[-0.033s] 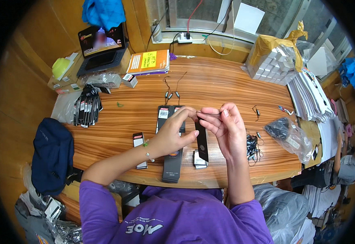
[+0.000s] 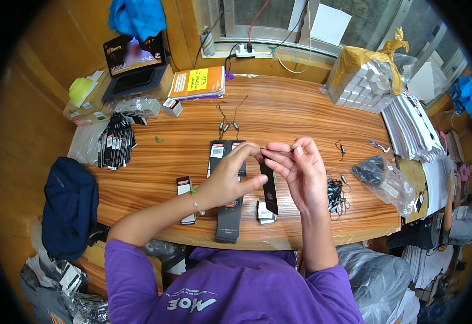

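Observation:
Above the middle of the table, my left hand (image 2: 233,178) holds a narrow black hang tag (image 2: 270,191) near its upper end, thumb against its face. The tag hangs down at a slight tilt. My right hand (image 2: 306,173) is closed, thumb and fingertips pinching a thin dark cord (image 2: 279,150) that runs from the top of the tag. Beneath my left hand lies a stack of long dark grey tags (image 2: 228,221), partly hidden by the hand. Several small cord loops with grey toggles (image 2: 236,126) lie just beyond it. A small pile of white labels (image 2: 266,211) sits below the held tag.
More corded toggles (image 2: 337,195) lie in a heap at right, near a clear plastic bag (image 2: 385,182). Labelled tags (image 2: 184,186) lie left of the stack, with a black bundle (image 2: 118,141) farther left. A laptop (image 2: 136,62), notebooks (image 2: 197,82) and small white boxes (image 2: 363,86) stand at the back.
My left thumb has shifted slightly right and down across the black hang tag. The rest looks the same.

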The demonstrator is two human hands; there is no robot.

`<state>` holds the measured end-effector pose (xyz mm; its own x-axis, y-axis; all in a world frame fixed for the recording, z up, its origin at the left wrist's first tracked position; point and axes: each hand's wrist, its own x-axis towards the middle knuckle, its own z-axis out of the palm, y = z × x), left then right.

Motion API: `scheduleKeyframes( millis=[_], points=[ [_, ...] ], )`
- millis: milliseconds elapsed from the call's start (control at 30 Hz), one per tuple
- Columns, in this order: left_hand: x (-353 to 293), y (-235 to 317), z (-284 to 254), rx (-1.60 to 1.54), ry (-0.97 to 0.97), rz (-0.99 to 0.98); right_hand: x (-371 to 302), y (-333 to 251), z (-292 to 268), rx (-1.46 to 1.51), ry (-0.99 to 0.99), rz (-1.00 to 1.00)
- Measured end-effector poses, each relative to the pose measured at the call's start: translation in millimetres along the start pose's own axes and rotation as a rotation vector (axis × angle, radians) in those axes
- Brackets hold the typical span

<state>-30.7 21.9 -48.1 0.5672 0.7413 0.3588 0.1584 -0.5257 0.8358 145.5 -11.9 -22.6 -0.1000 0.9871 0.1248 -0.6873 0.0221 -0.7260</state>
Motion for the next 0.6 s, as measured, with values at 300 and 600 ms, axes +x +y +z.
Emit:
scheduleKeyframes(
  millis=[300,600],
  points=[
    [-7.3,-11.6,7.6,-0.349,-0.036,-0.161,6.2,7.5,-3.0,0.027,0.043,-0.028],
    [-22.1,-10.5,-21.5,-1.134,-0.362,-0.402,6.6,5.0,-21.8,0.132,0.03,-0.027]
  ],
)
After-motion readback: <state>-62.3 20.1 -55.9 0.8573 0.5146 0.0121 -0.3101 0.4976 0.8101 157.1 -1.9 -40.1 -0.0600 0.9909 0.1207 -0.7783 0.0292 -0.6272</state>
